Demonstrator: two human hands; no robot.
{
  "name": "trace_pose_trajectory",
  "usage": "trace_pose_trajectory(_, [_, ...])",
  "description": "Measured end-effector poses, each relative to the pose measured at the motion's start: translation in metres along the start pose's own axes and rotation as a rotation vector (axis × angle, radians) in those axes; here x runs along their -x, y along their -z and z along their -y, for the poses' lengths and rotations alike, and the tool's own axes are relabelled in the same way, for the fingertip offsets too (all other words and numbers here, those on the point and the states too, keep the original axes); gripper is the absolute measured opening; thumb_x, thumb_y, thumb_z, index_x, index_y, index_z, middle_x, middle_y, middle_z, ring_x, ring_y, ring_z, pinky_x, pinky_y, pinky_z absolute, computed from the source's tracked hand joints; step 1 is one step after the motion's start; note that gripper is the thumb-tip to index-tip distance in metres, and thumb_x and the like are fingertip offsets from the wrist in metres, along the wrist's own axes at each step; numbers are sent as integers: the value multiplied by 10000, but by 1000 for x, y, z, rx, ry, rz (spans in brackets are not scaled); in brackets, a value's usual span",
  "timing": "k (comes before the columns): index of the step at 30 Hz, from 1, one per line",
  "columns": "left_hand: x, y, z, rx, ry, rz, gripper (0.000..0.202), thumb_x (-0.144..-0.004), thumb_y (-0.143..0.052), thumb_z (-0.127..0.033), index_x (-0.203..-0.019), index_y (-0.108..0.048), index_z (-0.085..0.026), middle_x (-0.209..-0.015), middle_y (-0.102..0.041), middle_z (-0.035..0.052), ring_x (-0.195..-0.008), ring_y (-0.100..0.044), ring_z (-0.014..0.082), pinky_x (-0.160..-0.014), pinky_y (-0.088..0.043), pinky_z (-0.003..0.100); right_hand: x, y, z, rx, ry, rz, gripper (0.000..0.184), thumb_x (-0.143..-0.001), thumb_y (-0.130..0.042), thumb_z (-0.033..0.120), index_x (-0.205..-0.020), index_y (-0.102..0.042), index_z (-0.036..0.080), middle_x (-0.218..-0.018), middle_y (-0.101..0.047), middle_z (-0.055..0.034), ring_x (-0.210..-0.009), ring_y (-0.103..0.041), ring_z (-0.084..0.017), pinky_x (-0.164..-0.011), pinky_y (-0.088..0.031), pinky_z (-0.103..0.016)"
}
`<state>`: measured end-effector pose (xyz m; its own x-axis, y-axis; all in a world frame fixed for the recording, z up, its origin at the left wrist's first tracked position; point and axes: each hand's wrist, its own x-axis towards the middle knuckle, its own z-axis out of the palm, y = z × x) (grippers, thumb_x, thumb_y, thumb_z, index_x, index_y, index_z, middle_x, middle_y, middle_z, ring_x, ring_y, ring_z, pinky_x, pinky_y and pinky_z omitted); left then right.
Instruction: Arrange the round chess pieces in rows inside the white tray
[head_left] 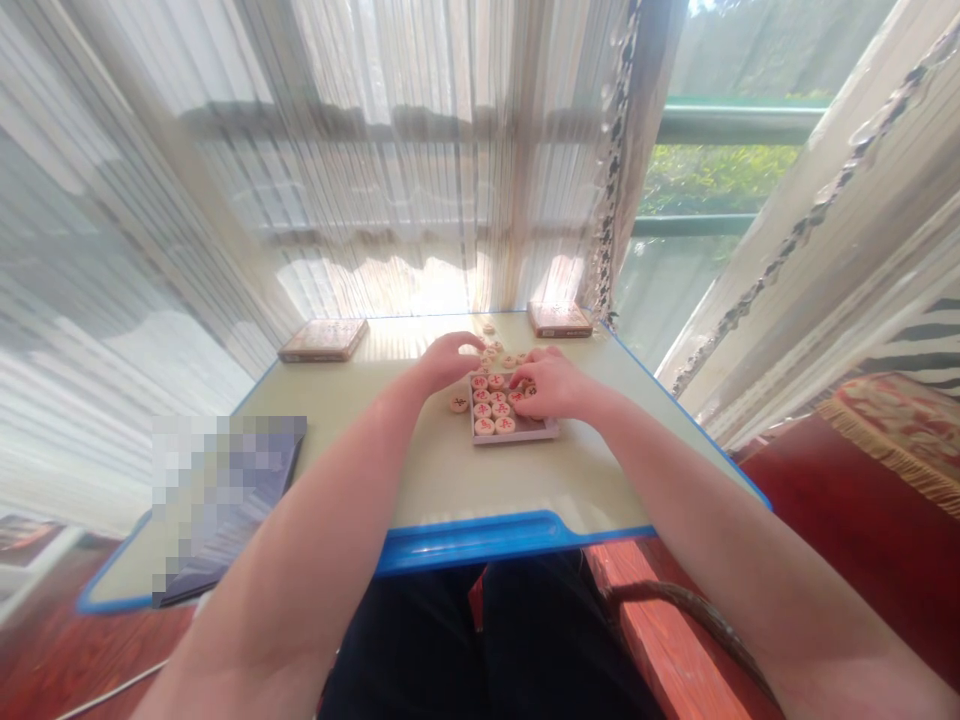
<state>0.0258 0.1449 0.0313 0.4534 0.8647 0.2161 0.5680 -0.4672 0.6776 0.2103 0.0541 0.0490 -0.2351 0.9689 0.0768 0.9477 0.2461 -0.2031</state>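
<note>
A shallow box tray sits mid-table, holding rows of round Chinese chess pieces with red characters. My right hand is over the tray's right side, thumb and fingers closed around a Chinese chess piece. Beyond the tray's far left corner, my left hand reaches with curved fingers and thumb apart, beside a loose heap of Chinese chess pieces. One piece with a black character lies left of the tray. My right fingers hide part of the tray.
Two flat boxes, a left one and a right one, lie at the table's far corners. A dark flat item, partly pixelated, lies at the left edge. The table has a blue rim; sheer curtains hang behind it.
</note>
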Motion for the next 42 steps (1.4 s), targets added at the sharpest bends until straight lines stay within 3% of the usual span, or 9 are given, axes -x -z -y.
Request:
trace_pose_trajectory(3, [1, 0, 1, -8, 31, 13, 383, -608, -509, -198, -958, -664, -218, -1155, -620, 13, -1101, -526, 215, -942, -425, 323, -1, -2, -3, 28, 0, -27, 314, -635, -628, 410, -879, -723, 238, -974, -574, -89, -1015, -473, -284, -922, -389, -371])
trace_pose_trajectory(10, [2, 1, 0, -41, 86, 9, 368, -613, -541, -229, -954, -674, -207, -1166, -619, 17, -1079, -541, 225, -957, -412, 325, -1, -4, -5, 38, 21, -51, 209, -674, -627, 369, -788, -733, 229, -925, -578, -86, -975, -467, -265, -895, -379, -350])
trace_pose_trajectory(17, [2, 1, -1, -59, 78, 20, 385, -610, -536, -224, -965, -683, -209, -1160, -625, 17, -1077, -543, 236, -949, -419, 320, -2, -6, -2, -84, 129, -254, 242, -719, -645, 405, -841, -737, 218, -922, -564, -71, -914, -482, -214, -941, -338, -351])
trace_pose_trajectory(28, [1, 2, 2, -85, 63, 42, 390, -624, -529, -235, -984, -677, -212, -1168, -618, 17, -1085, -540, 230, -964, -410, 326, -6, -10, -2, -150, 174, -117, 263, -733, -665, 349, -976, -730, 272, -952, -546, -61, -982, -445, -231, -945, -357, -363])
trace_pose_trajectory(35, [1, 1, 3, -95, 76, 47, 377, -631, -542, -240, -981, -681, -217, -1160, -622, 19, -1078, -540, 227, -966, -407, 323, -8, -9, -9, -132, 242, -121, 251, -741, -662, 359, -960, -736, 262, -984, -551, -65, -973, -433, -230, -920, -350, -368])
trace_pose_trajectory(42, [-1, -1, 8, -70, 79, 38, 387, -619, -541, -222, -979, -683, -203, -1109, -636, 26, -1009, -562, 219, -914, -434, 326, -5, -5, -9, -125, 254, -108, 218, -743, -622, 200, -918, -739, 255, -993, -569, -54, -982, -439, -226, -941, -343, -357])
